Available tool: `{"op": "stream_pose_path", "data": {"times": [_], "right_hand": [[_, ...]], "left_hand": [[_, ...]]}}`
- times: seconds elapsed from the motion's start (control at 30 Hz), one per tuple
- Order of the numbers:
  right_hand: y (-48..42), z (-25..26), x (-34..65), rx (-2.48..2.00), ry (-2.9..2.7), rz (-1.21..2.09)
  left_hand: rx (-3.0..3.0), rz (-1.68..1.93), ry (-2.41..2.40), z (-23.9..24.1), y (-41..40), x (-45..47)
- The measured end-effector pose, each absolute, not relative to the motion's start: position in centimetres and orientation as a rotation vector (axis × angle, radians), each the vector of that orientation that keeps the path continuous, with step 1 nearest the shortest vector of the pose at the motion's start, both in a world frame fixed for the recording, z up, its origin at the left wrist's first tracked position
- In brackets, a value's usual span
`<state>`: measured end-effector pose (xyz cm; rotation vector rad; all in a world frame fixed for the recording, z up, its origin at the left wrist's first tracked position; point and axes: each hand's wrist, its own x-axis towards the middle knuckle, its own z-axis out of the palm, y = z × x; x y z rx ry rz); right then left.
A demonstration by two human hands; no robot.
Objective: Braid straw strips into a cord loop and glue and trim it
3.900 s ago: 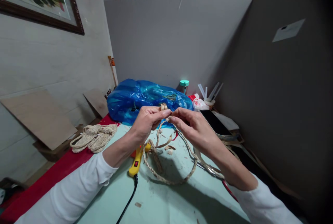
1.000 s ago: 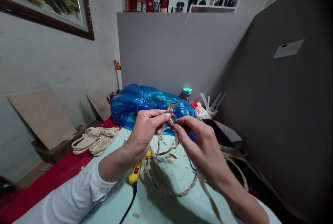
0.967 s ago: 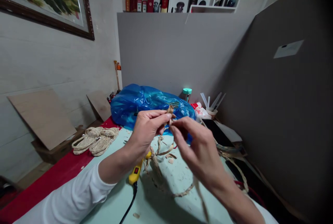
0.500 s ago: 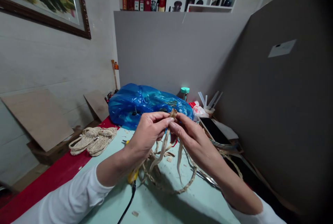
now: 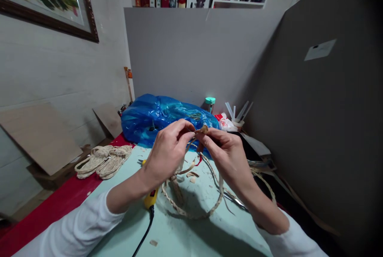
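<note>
Braid end [image 5: 202, 130] tips from upright to sideways, pinched tight between fingertips of left hand [image 5: 167, 153] and right hand [image 5: 229, 155] above the green mat [image 5: 191, 237], rest looping on it; best keep both pinches firm so strands stay taut

Your left hand [image 5: 166, 151] and right hand [image 5: 227, 155] meet above the tabletop [image 5: 185, 237]. A braided loop [image 5: 191, 213] lies under them, a plastic bag [image 5: 155, 117] behind. Far left sit woven coils [image 5: 103, 161]; a cup of sticks [image 5: 237, 123] stands back right.
</note>
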<state>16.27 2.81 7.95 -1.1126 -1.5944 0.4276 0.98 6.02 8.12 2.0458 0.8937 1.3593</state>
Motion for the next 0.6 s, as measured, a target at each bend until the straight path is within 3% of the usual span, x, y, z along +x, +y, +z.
{"op": "stream_pose_path", "data": {"times": [0.37,0.6], "right_hand": [[3.8,7.2,16.1,-0.849,-1.253,0.848],[4.6,7.1,16.5,-0.821,-1.302,0.834]], "left_hand": [[2.510,1.455,0.939,5.5,4.8,2.1],[2.348,1.685,0.889,7.2,5.0,1.6]]}}
